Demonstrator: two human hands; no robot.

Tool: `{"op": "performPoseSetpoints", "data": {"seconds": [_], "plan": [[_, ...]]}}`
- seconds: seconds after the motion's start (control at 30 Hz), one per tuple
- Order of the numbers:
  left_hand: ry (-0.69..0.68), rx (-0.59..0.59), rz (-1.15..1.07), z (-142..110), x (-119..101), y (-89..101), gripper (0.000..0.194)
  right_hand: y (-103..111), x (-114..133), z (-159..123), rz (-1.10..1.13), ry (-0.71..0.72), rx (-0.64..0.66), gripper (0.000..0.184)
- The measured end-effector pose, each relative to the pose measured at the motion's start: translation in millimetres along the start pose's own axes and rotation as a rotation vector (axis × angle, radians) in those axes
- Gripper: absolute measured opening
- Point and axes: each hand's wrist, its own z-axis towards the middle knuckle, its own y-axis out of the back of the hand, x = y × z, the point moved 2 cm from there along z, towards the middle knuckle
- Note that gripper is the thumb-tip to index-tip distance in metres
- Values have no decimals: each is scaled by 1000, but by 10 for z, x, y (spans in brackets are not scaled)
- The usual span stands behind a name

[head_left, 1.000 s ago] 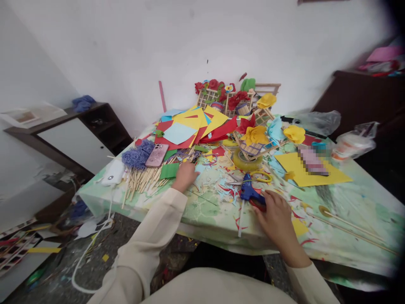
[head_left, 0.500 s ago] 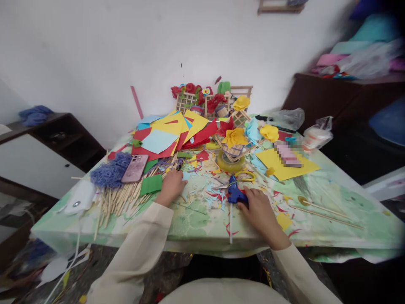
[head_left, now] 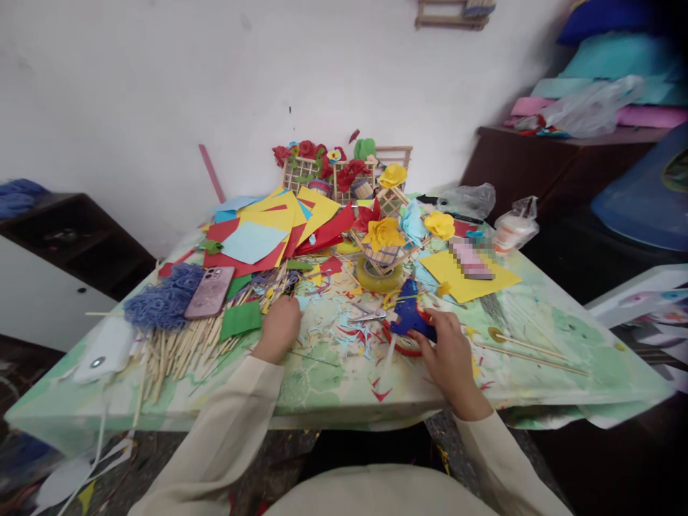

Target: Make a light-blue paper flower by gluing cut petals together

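Note:
My right hand [head_left: 445,351] grips a blue hot glue gun [head_left: 411,315] by its handle, with a whitish glue stick [head_left: 388,355] sticking out of the near end. Scissors [head_left: 370,315] lie just left of the gun, among paper scraps [head_left: 352,337]. My left hand [head_left: 279,326] is closed at the right end of a heap of thin wooden sticks [head_left: 183,351]; what its fingers hold, if anything, is hidden. Beside that hand lies a folded green paper piece [head_left: 240,319]. A thin dark stem [head_left: 317,358] rests on the cloth to its right.
Behind my hands are a tape roll [head_left: 379,276], paper flowers [head_left: 385,233] and coloured sheets [head_left: 255,242]. Blue yarn [head_left: 164,295], a pink phone [head_left: 209,292] and a white device [head_left: 104,351] lie left. A yellow sheet [head_left: 467,283], a cup [head_left: 510,231] and sticks [head_left: 532,358] are right.
My right hand has closed around the glue gun and turned it, its near end swinging rightward. My left hand has closed more, staying by the sticks. The whole view has shifted to the right.

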Motion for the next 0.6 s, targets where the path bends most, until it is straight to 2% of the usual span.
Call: {"op": "performPoseSetpoints", "data": {"seconds": [0.13,0.27,0.4,0.5,0.6], "plan": [[21,-7,-137,49,77,-30,29,107,-205,-21,-37,37,-81,39],[52,-52,-456,122,173,-90,48,155,-451,-46,-104,10,-122,42],[120,-107,-1015,170,207,-97,64,185,-637,-32,-192,-75,-117,47],[142,-14,-1494,161,138,-47,60,185,-708,-1,-251,-124,-41,48],[176,94,-1817,131,34,31,49,150,-723,29,-278,-138,51,47]]}}
